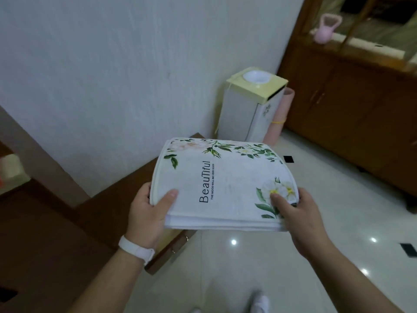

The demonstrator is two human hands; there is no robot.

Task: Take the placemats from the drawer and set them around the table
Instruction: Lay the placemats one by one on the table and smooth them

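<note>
Person holds one stack of placemats (225,184) in both hands, in mid-air above the tiled floor (316,222).

Left hand (150,213) grips the stack's left near corner, thumb on top; right hand (300,220) grips the right near corner, thumb on the flower print. Several layers show at the near edge, count unclear. Top mat white, floral, printed "BeauTiful". One white wristband (137,249) on the left wrist. Brown drawer (171,247) open just below the stack. One water dispenser (250,107) by the wall, one pink roll (279,118) beside it, wooden cabinet (352,109) at right.
</note>
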